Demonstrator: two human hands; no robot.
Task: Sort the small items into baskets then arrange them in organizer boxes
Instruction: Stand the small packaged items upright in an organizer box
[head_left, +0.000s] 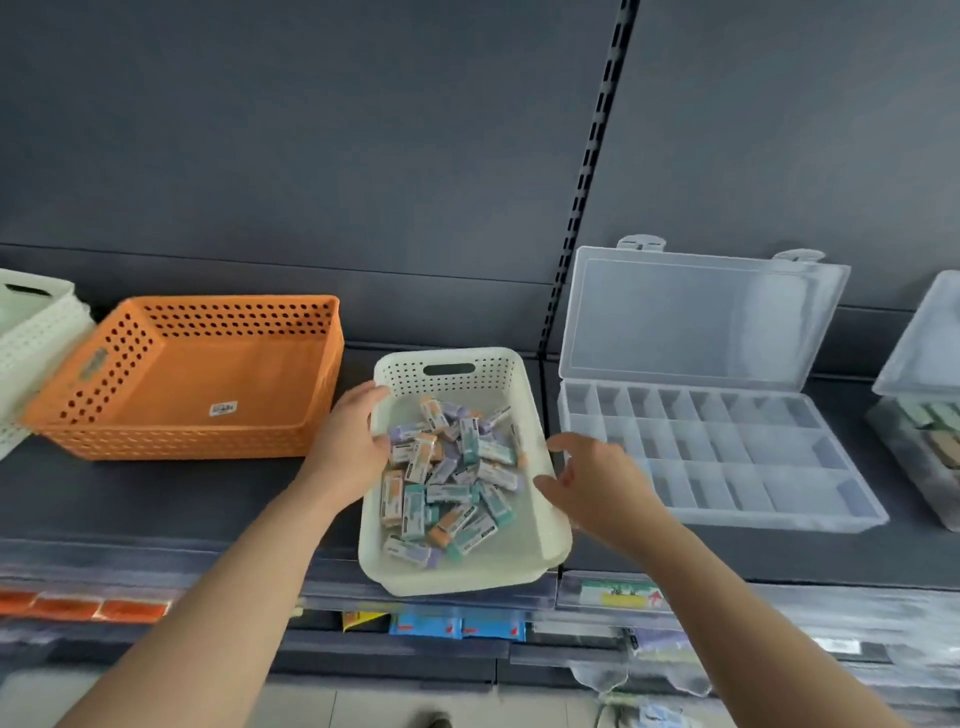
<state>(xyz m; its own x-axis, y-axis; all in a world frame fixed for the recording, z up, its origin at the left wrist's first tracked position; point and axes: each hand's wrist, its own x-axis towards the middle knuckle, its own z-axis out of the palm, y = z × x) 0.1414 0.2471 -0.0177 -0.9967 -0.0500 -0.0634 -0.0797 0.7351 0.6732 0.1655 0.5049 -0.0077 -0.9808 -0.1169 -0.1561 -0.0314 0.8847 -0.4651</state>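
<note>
- Your left hand (347, 448) grips the left rim of the cream basket (543, 525). The basket sits on the shelf (156, 493) between the orange basket (208, 374) and the open organizer box (727, 467).
- Your right hand (597, 483) hovers just beside the right rim, fingers spread, holding nothing.
- Take that rim too before you lift, and keep the basket level so the small packs (447, 480) stay in.
- They are probably erasers, but the print is too blurred to read.
- A second organizer (924, 415) is cut off at the right edge.

We find no legible text: sticker (223, 409) in orange basket (234, 317), wrappers (447, 478) and shelf tags (618, 595) blur.
</note>
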